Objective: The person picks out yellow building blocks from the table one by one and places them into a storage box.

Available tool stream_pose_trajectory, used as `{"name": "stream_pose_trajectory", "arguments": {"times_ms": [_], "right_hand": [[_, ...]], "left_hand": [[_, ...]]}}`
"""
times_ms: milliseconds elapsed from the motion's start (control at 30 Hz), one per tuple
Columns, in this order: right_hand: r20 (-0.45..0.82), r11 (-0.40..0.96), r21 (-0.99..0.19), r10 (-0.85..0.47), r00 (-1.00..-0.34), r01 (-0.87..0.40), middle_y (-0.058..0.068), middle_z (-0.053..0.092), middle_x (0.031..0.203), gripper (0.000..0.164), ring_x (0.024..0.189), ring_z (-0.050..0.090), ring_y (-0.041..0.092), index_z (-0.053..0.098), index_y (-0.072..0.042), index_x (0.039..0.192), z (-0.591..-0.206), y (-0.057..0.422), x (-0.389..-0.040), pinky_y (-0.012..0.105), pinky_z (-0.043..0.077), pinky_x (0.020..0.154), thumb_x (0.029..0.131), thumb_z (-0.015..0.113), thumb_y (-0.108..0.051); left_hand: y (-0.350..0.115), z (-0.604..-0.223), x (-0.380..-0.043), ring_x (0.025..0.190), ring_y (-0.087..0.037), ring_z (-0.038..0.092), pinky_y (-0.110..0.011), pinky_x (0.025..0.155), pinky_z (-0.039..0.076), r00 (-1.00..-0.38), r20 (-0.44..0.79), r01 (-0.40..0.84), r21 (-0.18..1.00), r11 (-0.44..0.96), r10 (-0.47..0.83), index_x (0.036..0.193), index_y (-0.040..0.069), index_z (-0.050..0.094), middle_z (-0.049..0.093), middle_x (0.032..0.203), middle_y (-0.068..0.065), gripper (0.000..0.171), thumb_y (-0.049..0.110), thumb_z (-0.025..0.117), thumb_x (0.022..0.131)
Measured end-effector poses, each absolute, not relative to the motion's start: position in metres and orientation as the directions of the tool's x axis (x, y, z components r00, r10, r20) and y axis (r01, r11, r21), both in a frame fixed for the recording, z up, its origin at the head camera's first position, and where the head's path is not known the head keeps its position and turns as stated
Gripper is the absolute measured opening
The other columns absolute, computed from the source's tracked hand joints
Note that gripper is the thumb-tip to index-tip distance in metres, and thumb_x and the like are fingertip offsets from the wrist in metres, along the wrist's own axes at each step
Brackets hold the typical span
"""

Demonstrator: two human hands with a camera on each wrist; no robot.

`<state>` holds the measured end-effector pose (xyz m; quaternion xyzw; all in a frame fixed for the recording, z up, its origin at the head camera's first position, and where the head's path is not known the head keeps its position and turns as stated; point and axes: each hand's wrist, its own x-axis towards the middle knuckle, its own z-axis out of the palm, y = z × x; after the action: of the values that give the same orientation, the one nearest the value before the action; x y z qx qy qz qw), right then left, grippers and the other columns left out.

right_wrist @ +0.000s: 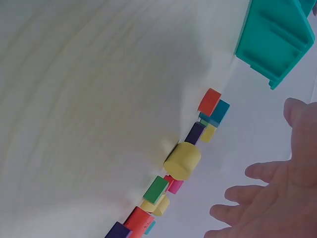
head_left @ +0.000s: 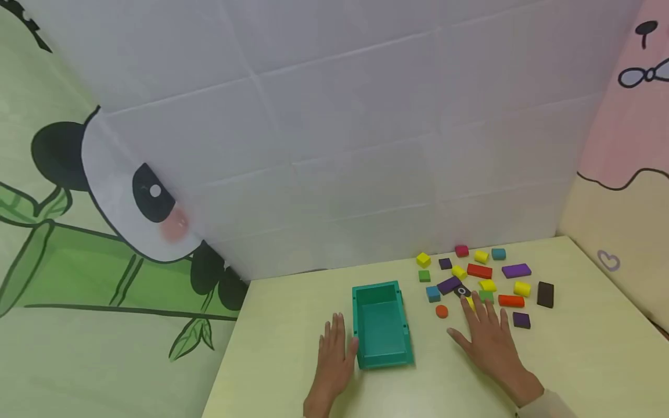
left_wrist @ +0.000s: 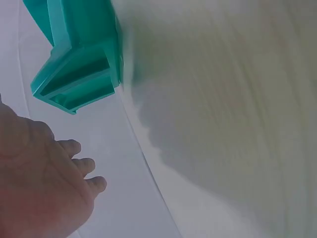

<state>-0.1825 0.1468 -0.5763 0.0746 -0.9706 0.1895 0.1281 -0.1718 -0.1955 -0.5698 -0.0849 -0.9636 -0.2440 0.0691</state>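
A teal plastic bin stands on the pale table. Just left of it is my left hand, fingers straight, the thumb close to its side wall; whether they touch I cannot tell. My right hand is spread at the near edge of a scatter of coloured blocks and holds nothing. Around its fingertips lie a green block, an orange-red cylinder, a dark block with a white ring and an orange round piece. In the right wrist view, a yellow cylinder sits on the table, apart from the fingers.
Farther back lie several more blocks, among them a red bar, a purple bar and a yellow cube. A black block is at the right. Behind the table hangs a white cloth; printed cloths flank both sides.
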Motion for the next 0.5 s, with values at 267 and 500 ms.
{"name": "stream_pose_trajectory", "arguments": {"times_ms": [267, 500], "right_hand": [[0.267, 0.919, -0.346, -0.098, -0.959, -0.191, 0.024, 0.017, 0.146, 0.077, 0.126, 0.016, 0.046, 0.026, -0.004, 0.141, -0.576, 0.147, -0.186, 0.073, 0.010, 0.102, 0.085, 0.060, -0.045], [0.324, 0.910, -0.347, -0.110, -0.939, -0.227, 0.026, 0.024, 0.143, 0.073, 0.122, 0.026, 0.047, 0.029, -0.004, 0.140, -0.571, 0.149, -0.190, 0.071, 0.022, 0.099, 0.083, 0.065, -0.031]], "left_hand": [[-0.189, -0.565, -0.170, 0.134, -0.027, 0.002, -0.059, 0.110, 0.015, -0.993, 0.066, 0.116, 0.690, 0.714, 0.098, 0.146, 0.020, -0.001, 0.007, 0.152, -0.005, 0.056, 0.044, 0.022, 0.101], [-0.181, -0.564, -0.169, 0.133, -0.025, 0.015, -0.055, 0.106, 0.028, -0.997, 0.051, 0.072, 0.817, 0.572, 0.051, 0.145, 0.032, 0.007, 0.017, 0.150, -0.005, 0.051, 0.037, 0.032, 0.101]]}}
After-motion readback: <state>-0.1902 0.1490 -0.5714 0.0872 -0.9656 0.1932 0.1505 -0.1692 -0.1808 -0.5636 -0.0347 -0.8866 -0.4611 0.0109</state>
